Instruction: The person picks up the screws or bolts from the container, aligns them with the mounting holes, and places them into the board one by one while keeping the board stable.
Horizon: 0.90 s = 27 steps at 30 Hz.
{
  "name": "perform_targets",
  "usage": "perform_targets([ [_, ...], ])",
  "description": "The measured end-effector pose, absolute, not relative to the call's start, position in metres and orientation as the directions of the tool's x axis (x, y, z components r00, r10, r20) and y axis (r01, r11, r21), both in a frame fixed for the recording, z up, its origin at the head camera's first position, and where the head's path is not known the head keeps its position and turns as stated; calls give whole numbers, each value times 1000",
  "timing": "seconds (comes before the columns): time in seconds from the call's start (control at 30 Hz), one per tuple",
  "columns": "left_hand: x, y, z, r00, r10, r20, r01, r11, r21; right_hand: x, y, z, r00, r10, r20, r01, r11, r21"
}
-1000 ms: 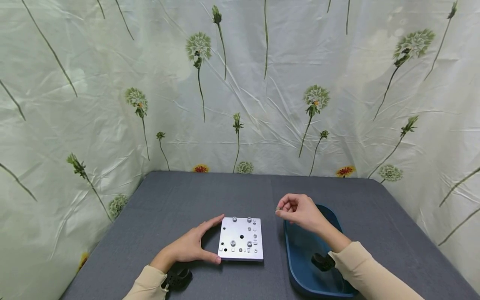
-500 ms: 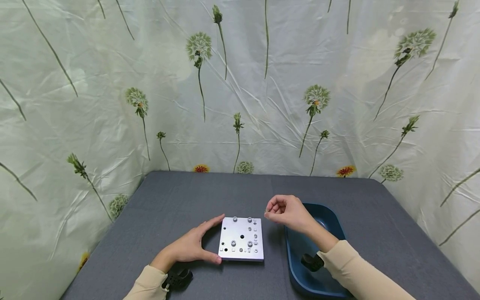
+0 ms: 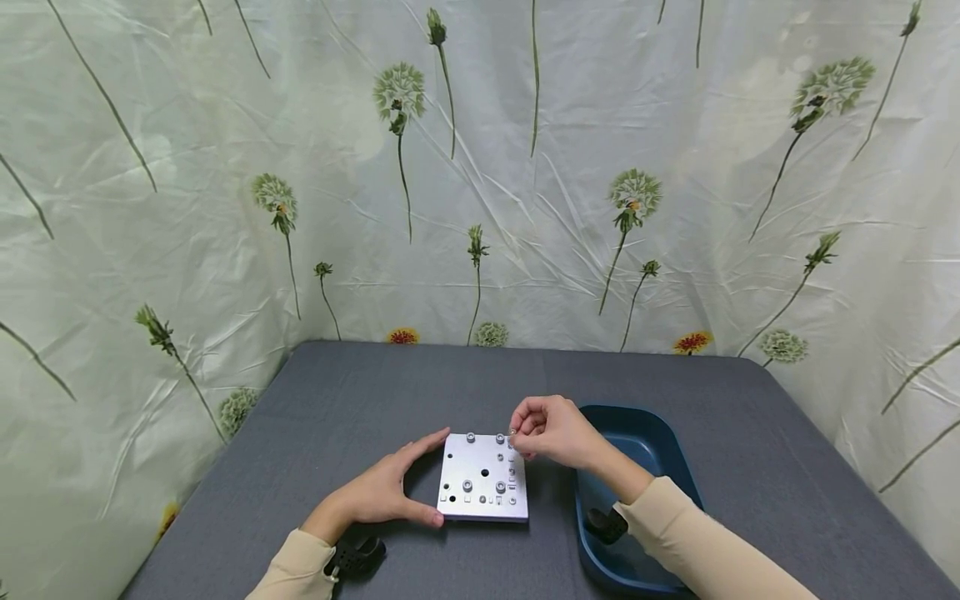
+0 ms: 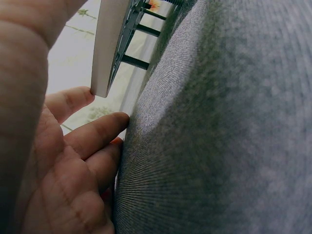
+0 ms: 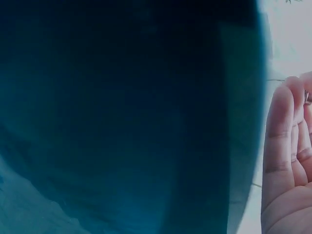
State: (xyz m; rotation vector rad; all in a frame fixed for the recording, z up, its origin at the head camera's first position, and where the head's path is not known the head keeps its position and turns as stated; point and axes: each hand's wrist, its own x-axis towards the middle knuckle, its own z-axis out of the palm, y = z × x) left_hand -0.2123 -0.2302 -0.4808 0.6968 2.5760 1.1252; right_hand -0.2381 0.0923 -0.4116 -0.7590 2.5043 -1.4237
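Observation:
A square silver metal plate (image 3: pixel 468 462) with holes, several round socket heads and small markings lies near the table's middle. My left hand (image 3: pixel 382 492) spans its left side with spread, fairly straight fingers, the thumb at the near corner and the index fingertip at the far one. Seen from the left wrist, dark posts (image 4: pixel 135 61) stick out below the plate (image 4: pixel 108 48). My right hand (image 3: pixel 555 433) is over the plate's far right corner, pinching a tiny metal part (image 3: pixel 512 432) between thumb and index finger. Mostly covered by fingers, this part (image 5: pixel 306 96) shows a ridged glint in the right wrist view.
A deep blue plastic bin (image 3: pixel 686 475) stands on the grey cloth-covered table (image 3: pixel 375 383), right of the plate and under my right forearm. A flower-patterned curtain (image 3: pixel 480 167) hangs behind the table.
My right hand has moved left and slightly nearer with the tiny metal part, from over the bin to the plate's far right corner. The left hand and plate have stayed put.

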Motion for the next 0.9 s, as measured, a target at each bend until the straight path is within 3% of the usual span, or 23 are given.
perform_targets([
  [0.9, -213, -231, -480, -856, 516, -41, 327, 600, 730, -251, 64, -407, -705, -707, -57, -433, 493, -755],
])
